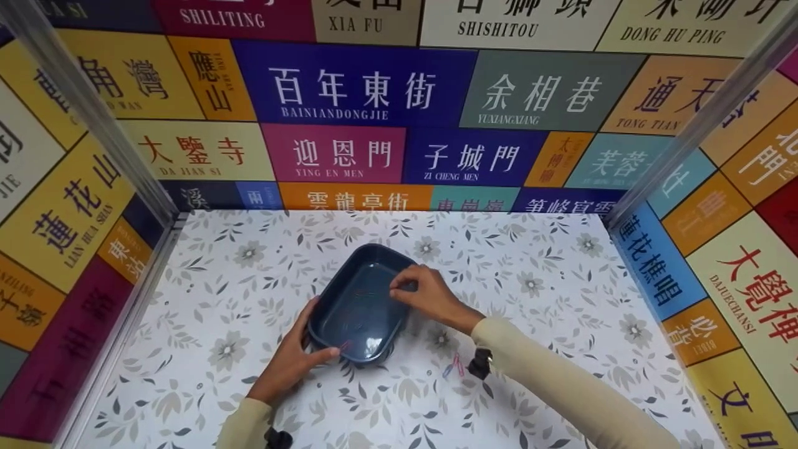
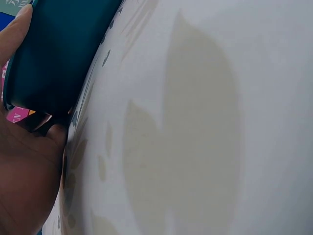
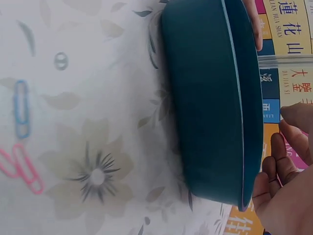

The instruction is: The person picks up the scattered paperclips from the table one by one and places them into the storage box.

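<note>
A dark blue rectangular dish (image 1: 355,321) with rounded corners sits slanted on the table. My left hand (image 1: 293,355) holds its near left side, thumb at the rim and fingers along the outer wall; the left wrist view shows this thumb (image 2: 19,29) too. Over the right rim hovers my right hand (image 1: 430,296), its fingers loosely bent and thumb near the index fingertip; nothing shows between them. Small thin pieces (image 1: 365,293) lie inside the dish, with a pinkish one (image 1: 345,345) by the near corner. Blue (image 3: 22,110) and pink paper clips (image 3: 28,169) lie right of the dish.
White cloth with grey leaves and flowers covers the table (image 1: 530,337). Panels with colourful printed signs (image 1: 349,87) stand behind and on both sides, joined by clear corner strips (image 1: 686,106).
</note>
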`<control>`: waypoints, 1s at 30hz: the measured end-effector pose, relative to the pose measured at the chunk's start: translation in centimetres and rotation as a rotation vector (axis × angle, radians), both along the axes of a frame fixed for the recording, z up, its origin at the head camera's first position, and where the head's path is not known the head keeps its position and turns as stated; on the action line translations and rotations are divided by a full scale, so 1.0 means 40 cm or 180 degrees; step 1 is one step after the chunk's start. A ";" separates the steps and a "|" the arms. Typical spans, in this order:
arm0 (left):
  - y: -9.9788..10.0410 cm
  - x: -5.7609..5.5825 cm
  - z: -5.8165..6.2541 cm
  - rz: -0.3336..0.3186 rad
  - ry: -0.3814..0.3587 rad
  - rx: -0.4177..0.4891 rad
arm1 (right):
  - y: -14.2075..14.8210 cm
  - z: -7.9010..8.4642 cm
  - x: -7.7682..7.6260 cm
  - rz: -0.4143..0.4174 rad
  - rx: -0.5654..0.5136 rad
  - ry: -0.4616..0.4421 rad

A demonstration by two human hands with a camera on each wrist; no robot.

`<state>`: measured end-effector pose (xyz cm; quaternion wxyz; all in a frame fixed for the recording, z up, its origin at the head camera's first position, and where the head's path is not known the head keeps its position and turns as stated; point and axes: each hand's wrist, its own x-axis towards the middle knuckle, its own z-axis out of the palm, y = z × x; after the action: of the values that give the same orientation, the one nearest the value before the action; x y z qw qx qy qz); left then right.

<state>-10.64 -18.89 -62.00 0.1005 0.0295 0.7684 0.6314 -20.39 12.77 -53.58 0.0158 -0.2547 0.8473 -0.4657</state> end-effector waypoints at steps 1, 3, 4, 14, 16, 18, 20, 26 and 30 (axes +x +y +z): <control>0.000 0.000 0.000 0.0007 -0.0001 -0.0014 | 0.005 0.000 0.004 0.0002 0.0018 0.0021; -0.001 0.001 0.001 0.0014 -0.0001 -0.0020 | 0.014 -0.001 0.012 -0.0002 0.0035 0.0028; -0.002 0.002 0.001 0.0017 0.0000 -0.0018 | 0.017 -0.002 0.016 -0.0002 0.0048 0.0038; -0.002 0.002 -0.004 0.0004 0.0070 -0.0039 | 0.059 -0.029 0.059 -0.0023 0.0136 0.0157; -0.002 0.001 -0.003 -0.0004 0.0093 -0.0032 | 0.070 -0.035 0.070 -0.0032 0.0142 0.0176; -0.001 0.002 0.000 0.0000 0.0101 -0.0035 | 0.083 -0.044 0.080 -0.0039 0.0132 0.0178; -0.001 0.002 0.002 0.0007 0.0090 -0.0041 | 0.098 -0.054 0.093 -0.0046 0.0113 0.0156; -0.002 0.006 -0.001 -0.0013 -0.0068 0.0079 | 0.149 -0.085 0.135 -0.0065 0.0110 0.0089; -0.002 0.006 -0.003 0.0019 -0.0105 0.0098 | 0.172 -0.112 0.153 -0.0096 0.0055 0.0095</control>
<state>-10.41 -18.98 -62.13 0.1108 0.0182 0.7569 0.6439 -14.26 19.64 -58.07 -0.0017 -0.2486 0.8553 -0.4547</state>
